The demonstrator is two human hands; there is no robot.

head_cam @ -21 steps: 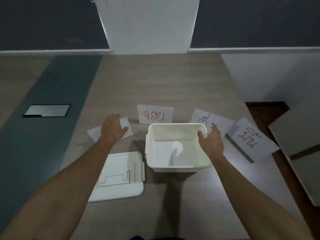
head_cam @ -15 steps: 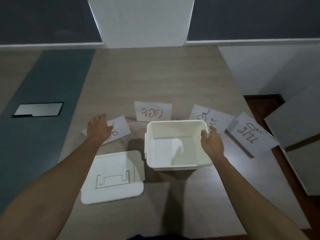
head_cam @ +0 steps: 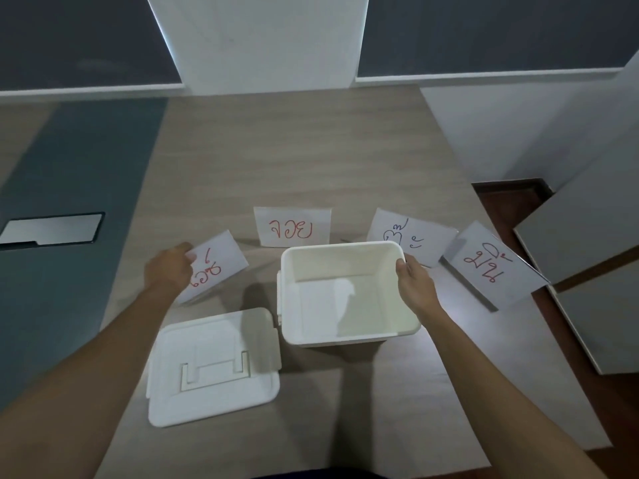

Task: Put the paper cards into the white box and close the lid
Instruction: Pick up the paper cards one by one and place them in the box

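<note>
The white box stands open in the middle of the table, nothing inside it. Its lid lies flat to the box's left. My right hand grips the box's right rim. My left hand holds the left edge of a paper card with red writing, tilted up off the table. Behind the box lie three more cards: a red-lettered card, a blue-and-red card, and a red-lettered card at the far right.
The wooden table ends at a white wall behind. A dark grey strip with a metal floor plate runs along the left. Grey panels lean at the right beyond the table edge.
My left hand has slid to the left edge of the leftmost card and lifted it, exposing its red writing. My right hand stays on the box rim.
</note>
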